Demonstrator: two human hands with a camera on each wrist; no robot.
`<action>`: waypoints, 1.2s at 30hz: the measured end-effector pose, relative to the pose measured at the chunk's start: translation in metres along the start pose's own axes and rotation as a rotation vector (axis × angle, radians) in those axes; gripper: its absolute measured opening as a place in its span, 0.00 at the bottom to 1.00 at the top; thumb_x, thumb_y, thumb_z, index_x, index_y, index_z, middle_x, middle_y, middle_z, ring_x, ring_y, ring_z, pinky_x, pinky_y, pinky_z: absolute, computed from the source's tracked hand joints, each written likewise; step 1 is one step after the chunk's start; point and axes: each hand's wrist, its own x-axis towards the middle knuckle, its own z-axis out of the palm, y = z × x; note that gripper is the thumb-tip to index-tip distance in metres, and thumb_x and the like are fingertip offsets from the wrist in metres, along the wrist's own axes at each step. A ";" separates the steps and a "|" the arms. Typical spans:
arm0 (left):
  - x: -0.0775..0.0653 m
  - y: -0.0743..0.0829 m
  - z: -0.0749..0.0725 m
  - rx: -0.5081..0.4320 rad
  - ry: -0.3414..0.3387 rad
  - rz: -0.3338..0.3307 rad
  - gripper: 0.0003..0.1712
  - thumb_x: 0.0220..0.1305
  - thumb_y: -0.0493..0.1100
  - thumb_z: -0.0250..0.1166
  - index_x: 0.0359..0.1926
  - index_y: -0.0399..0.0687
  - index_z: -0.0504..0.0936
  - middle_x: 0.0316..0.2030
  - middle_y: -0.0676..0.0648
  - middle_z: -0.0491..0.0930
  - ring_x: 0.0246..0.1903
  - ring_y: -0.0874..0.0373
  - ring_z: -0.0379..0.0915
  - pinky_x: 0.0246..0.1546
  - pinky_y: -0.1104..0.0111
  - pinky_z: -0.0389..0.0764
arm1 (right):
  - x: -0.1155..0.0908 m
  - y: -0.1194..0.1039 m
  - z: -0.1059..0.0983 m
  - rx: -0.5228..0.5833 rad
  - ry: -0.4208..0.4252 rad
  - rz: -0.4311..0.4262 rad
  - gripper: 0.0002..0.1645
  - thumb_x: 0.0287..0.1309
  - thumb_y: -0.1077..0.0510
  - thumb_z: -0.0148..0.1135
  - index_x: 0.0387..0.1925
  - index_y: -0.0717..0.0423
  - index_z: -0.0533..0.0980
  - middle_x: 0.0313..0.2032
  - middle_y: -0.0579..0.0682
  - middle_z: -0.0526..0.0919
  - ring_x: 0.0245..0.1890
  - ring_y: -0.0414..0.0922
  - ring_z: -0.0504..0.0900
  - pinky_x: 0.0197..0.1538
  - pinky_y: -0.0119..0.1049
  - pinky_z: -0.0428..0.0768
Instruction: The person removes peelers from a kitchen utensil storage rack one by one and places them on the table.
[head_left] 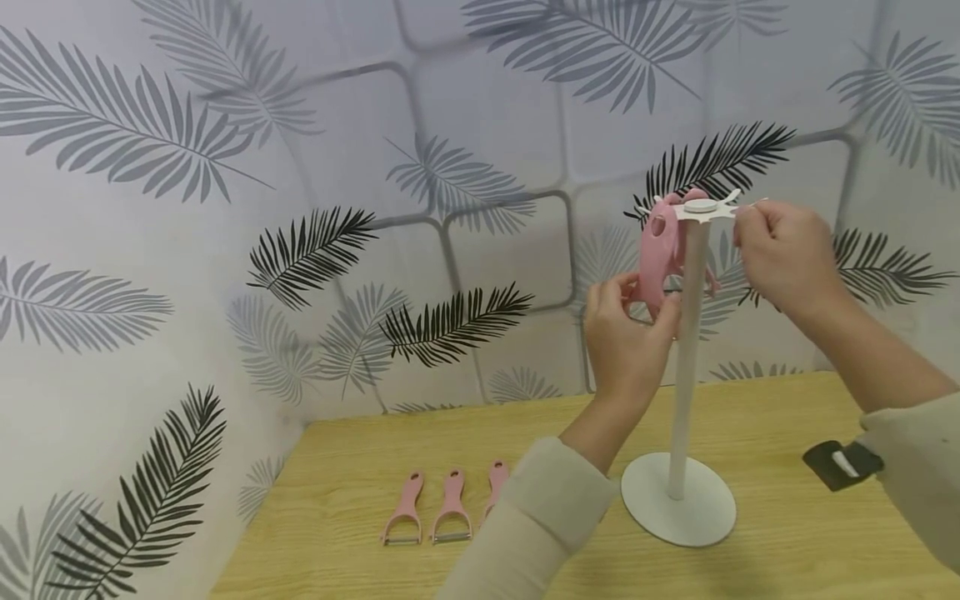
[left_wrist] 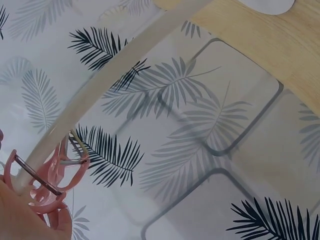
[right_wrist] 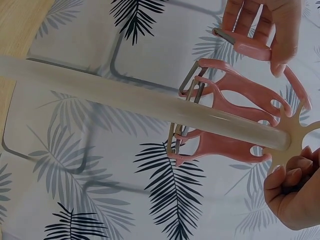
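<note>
A white stand (head_left: 686, 375) with a round base and a ring of hooks (head_left: 726, 200) on top rises on the right. My left hand (head_left: 626, 346) holds a pink peeler (head_left: 657, 254) by its blade end, between thumb and fingers; its handle hole is up at the hooks. Whether a hook passes through that hole cannot be made out. Other pink peelers (right_wrist: 242, 85) hang from the hooks around the pole, blades down. With curled fingers my right hand (head_left: 787, 250) grips a hook at the ring's right side. Its fingers cover that hook's tip.
Three pink peelers (head_left: 452, 507) lie in a row on the wooden table (head_left: 337, 492), left of the stand; my left sleeve partly covers the rightmost. A leaf-patterned wall (head_left: 480, 250) stands close behind. A black strap (head_left: 840, 463) hangs at my right sleeve.
</note>
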 end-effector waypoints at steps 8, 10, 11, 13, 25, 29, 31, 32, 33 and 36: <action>0.000 -0.002 -0.008 -0.075 0.010 0.037 0.19 0.53 0.41 0.68 0.46 0.41 0.77 0.39 0.45 0.75 0.38 0.62 0.70 0.39 0.81 0.76 | 0.000 -0.003 0.000 -0.024 -0.018 0.013 0.24 0.64 0.53 0.32 0.18 0.60 0.66 0.11 0.46 0.62 0.12 0.43 0.60 0.15 0.37 0.60; -0.001 -0.004 -0.011 -0.076 0.006 0.038 0.19 0.53 0.41 0.68 0.46 0.41 0.77 0.39 0.45 0.74 0.38 0.62 0.70 0.39 0.81 0.76 | -0.001 -0.003 0.000 -0.024 -0.021 0.014 0.24 0.64 0.53 0.32 0.18 0.60 0.66 0.11 0.46 0.62 0.12 0.42 0.60 0.15 0.36 0.60; -0.001 -0.006 -0.012 -0.070 0.006 0.042 0.20 0.53 0.42 0.69 0.46 0.41 0.77 0.39 0.45 0.74 0.38 0.62 0.70 0.39 0.81 0.76 | -0.001 -0.003 0.000 -0.022 -0.023 0.015 0.24 0.64 0.53 0.32 0.18 0.60 0.66 0.11 0.46 0.62 0.12 0.42 0.60 0.15 0.36 0.60; -0.002 -0.009 -0.015 -0.054 0.008 0.051 0.20 0.52 0.42 0.69 0.46 0.41 0.77 0.39 0.45 0.74 0.38 0.61 0.71 0.41 0.80 0.76 | 0.000 -0.003 0.000 -0.018 -0.025 0.018 0.24 0.64 0.53 0.32 0.18 0.60 0.66 0.11 0.46 0.62 0.12 0.42 0.60 0.15 0.36 0.60; -0.015 -0.042 -0.030 0.077 0.043 0.115 0.18 0.51 0.42 0.69 0.42 0.40 0.77 0.33 0.46 0.74 0.33 0.59 0.68 0.34 0.78 0.72 | 0.003 0.000 0.000 0.049 -0.017 0.056 0.22 0.63 0.55 0.34 0.16 0.57 0.65 0.09 0.41 0.61 0.11 0.39 0.59 0.14 0.34 0.59; -0.024 -0.057 -0.034 0.111 0.030 0.130 0.17 0.51 0.42 0.69 0.41 0.40 0.77 0.32 0.46 0.74 0.32 0.58 0.68 0.32 0.77 0.72 | 0.003 0.000 -0.001 0.066 -0.017 0.066 0.22 0.62 0.55 0.35 0.15 0.55 0.65 0.09 0.40 0.61 0.11 0.38 0.59 0.14 0.34 0.59; -0.029 -0.064 -0.037 0.137 0.018 0.125 0.17 0.51 0.42 0.69 0.40 0.40 0.77 0.32 0.46 0.74 0.32 0.57 0.69 0.34 0.77 0.74 | 0.004 0.000 0.000 0.073 -0.009 0.066 0.22 0.62 0.56 0.35 0.14 0.54 0.65 0.09 0.39 0.61 0.12 0.38 0.59 0.14 0.34 0.59; -0.031 -0.068 -0.037 0.151 0.012 0.124 0.17 0.51 0.42 0.70 0.40 0.39 0.77 0.32 0.47 0.74 0.33 0.57 0.69 0.35 0.76 0.75 | 0.004 0.000 0.000 0.079 -0.003 0.065 0.22 0.61 0.56 0.36 0.13 0.53 0.65 0.09 0.39 0.61 0.11 0.38 0.59 0.14 0.34 0.59; -0.034 -0.072 -0.038 0.164 0.005 0.121 0.17 0.50 0.42 0.70 0.40 0.39 0.76 0.33 0.47 0.74 0.33 0.58 0.70 0.36 0.76 0.76 | 0.004 -0.001 0.000 0.085 -0.003 0.065 0.22 0.61 0.56 0.36 0.12 0.53 0.65 0.09 0.39 0.61 0.11 0.38 0.59 0.14 0.33 0.59; -0.042 -0.082 -0.041 0.208 -0.012 0.102 0.18 0.49 0.42 0.70 0.40 0.39 0.76 0.33 0.47 0.74 0.34 0.59 0.70 0.38 0.74 0.78 | 0.004 -0.001 0.001 0.109 -0.001 0.069 0.23 0.60 0.57 0.37 0.11 0.51 0.65 0.08 0.37 0.61 0.11 0.37 0.59 0.14 0.33 0.59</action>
